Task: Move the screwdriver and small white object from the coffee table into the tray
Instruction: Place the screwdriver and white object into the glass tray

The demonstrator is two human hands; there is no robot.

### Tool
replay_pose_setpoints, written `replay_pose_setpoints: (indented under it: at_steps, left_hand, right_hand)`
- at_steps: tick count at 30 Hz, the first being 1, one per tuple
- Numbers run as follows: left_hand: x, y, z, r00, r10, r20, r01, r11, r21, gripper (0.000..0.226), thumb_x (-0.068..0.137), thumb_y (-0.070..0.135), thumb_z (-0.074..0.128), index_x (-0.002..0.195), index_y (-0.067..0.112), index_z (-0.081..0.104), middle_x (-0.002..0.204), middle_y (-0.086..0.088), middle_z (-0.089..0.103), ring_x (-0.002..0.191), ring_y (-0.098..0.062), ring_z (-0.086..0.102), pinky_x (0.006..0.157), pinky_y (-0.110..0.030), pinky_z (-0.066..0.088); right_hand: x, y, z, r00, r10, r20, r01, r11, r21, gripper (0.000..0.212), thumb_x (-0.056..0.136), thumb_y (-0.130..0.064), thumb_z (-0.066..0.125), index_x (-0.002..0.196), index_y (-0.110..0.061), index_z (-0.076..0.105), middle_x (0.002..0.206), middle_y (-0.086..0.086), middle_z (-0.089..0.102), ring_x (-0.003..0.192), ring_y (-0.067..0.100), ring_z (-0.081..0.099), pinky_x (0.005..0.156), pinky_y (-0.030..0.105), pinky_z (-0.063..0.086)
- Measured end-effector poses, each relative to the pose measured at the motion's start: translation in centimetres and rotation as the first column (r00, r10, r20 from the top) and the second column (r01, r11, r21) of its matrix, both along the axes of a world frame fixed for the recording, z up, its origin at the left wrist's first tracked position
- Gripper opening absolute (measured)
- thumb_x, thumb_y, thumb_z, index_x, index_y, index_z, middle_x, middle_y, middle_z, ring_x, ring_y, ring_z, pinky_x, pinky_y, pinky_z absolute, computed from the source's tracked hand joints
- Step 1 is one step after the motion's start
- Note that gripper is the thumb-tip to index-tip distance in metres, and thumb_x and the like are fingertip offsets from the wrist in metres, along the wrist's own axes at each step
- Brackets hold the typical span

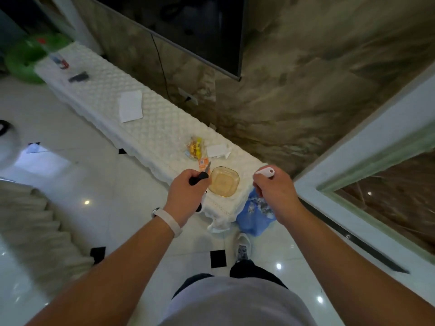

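Observation:
My left hand (pixel 184 192) grips a screwdriver (pixel 200 177) with a black handle; its short metal tip points up and away, just left of the tray. The tray (pixel 223 182) is a square amber glass dish with nothing visible in it, sitting on the near end of a long white quilted cabinet top (pixel 146 123). My right hand (pixel 274 191) is closed around a small white object (pixel 265 172), which sticks out above the fingers, to the right of the dish.
Beyond the dish lie a packet of yellow and orange sweets (pixel 195 147) and white paper pieces (pixel 217 150). A larger white sheet (pixel 130 106) rests further along. A blue bag (pixel 255 214) hangs at the cabinet's near end. A dark television (pixel 188 24) hangs on the marbled wall.

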State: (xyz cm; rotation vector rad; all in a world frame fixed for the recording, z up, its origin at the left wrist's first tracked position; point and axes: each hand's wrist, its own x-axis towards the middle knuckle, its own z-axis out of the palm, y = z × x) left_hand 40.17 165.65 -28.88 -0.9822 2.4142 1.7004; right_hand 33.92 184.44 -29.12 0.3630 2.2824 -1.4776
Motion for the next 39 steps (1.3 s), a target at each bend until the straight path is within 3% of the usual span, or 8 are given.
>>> replay_pose_setpoints:
  at_steps: [11, 16, 22, 26, 28, 30, 35, 39]
  left_hand:
    - [-8.6, 0.8, -10.3, 0.981, 0.104, 0.163, -0.108, 0.994, 0.020, 0.010, 0.086, 0.014, 0.063, 0.086, 0.004, 0.062, 0.066, -0.006, 0.059, 0.037, 0.000, 0.047, 0.034, -0.015, 0.040]
    - [-11.9, -0.6, -19.0, 0.977, 0.111, 0.181, -0.118, 0.993, 0.025, 0.006, 0.085, 0.015, 0.065, 0.086, 0.009, 0.064, 0.064, -0.004, 0.061, 0.041, -0.001, 0.050, 0.038, -0.014, 0.040]
    - [-14.3, -2.5, -31.6, 0.960, -0.029, 0.280, 0.027, 1.000, 0.013, 0.016, 0.085, 0.020, 0.062, 0.086, 0.004, 0.060, 0.069, -0.016, 0.062, 0.049, -0.021, 0.055, 0.039, -0.022, 0.045]
    - [-15.4, -3.3, -38.9, 0.948, -0.069, 0.310, 0.079, 0.997, -0.020, 0.011, 0.084, 0.022, 0.061, 0.087, 0.011, 0.061, 0.078, -0.007, 0.064, 0.064, -0.017, 0.058, 0.052, -0.025, 0.043]
    - [-16.1, -3.2, -41.0, 0.944, -0.096, 0.316, 0.111, 0.993, -0.029, 0.010, 0.084, 0.023, 0.060, 0.089, 0.015, 0.061, 0.078, -0.002, 0.063, 0.066, -0.013, 0.057, 0.052, -0.025, 0.039]
    - [-16.8, -3.1, -42.2, 0.938, -0.110, 0.328, 0.126, 0.992, -0.028, 0.008, 0.084, 0.022, 0.060, 0.089, 0.016, 0.061, 0.074, 0.002, 0.060, 0.062, -0.009, 0.055, 0.048, -0.022, 0.036]
    - [-17.4, -3.8, -42.0, 0.908, -0.178, 0.380, 0.197, 0.980, -0.012, 0.011, 0.080, 0.021, 0.056, 0.090, 0.020, 0.061, 0.076, -0.002, 0.063, 0.062, -0.021, 0.061, 0.049, -0.028, 0.046]
    - [-16.6, -5.4, -38.7, 0.856, -0.353, 0.379, 0.439, 0.882, -0.172, 0.026, 0.082, 0.025, 0.057, 0.108, 0.018, 0.061, 0.113, -0.008, 0.059, 0.091, -0.027, 0.061, 0.077, -0.039, 0.052]
  right_hand:
    - [-9.5, -1.4, -11.7, 0.969, 0.166, 0.183, -0.177, 0.983, 0.050, 0.010, 0.085, -0.014, 0.059, 0.090, -0.006, 0.063, 0.075, 0.008, 0.065, 0.065, 0.019, 0.060, 0.057, 0.025, 0.048]
    - [-12.1, -3.7, -20.4, 0.958, 0.162, 0.238, -0.183, 0.981, 0.071, 0.009, 0.081, -0.020, 0.058, 0.082, -0.012, 0.062, 0.076, 0.016, 0.066, 0.072, 0.035, 0.064, 0.068, 0.048, 0.056]
    - [-14.0, -6.3, -31.9, 0.954, 0.165, 0.250, -0.197, 0.975, 0.105, 0.007, 0.087, -0.012, 0.055, 0.086, -0.008, 0.059, 0.081, 0.018, 0.063, 0.069, 0.025, 0.055, 0.059, 0.031, 0.041]
    - [-14.4, -7.6, -38.8, 0.950, 0.224, 0.216, -0.269, 0.941, 0.206, 0.028, 0.100, -0.026, 0.039, 0.083, -0.009, 0.054, 0.072, 0.005, 0.056, 0.064, 0.020, 0.049, 0.051, 0.030, 0.034]
    - [-14.7, -7.8, -40.8, 0.946, 0.255, 0.199, -0.299, 0.926, 0.231, 0.023, 0.099, -0.029, 0.043, 0.084, -0.013, 0.051, 0.070, -0.001, 0.049, 0.062, 0.017, 0.046, 0.049, 0.027, 0.031]
    - [-15.0, -7.7, -41.9, 0.931, 0.291, 0.220, -0.336, 0.919, 0.206, 0.005, 0.093, -0.019, 0.051, 0.094, -0.016, 0.054, 0.078, -0.003, 0.053, 0.066, 0.015, 0.049, 0.052, 0.026, 0.036]
    - [-15.5, -7.3, -41.4, 0.884, 0.408, 0.229, -0.448, 0.879, 0.163, 0.040, 0.089, -0.015, 0.058, 0.129, -0.018, 0.053, 0.122, 0.000, 0.057, 0.101, 0.015, 0.055, 0.076, 0.024, 0.036]
    - [-15.4, -6.5, -38.4, 0.834, 0.515, 0.199, -0.551, 0.799, 0.242, 0.042, 0.090, -0.017, 0.058, 0.132, -0.014, 0.052, 0.132, 0.008, 0.052, 0.106, 0.021, 0.055, 0.076, 0.025, 0.037]
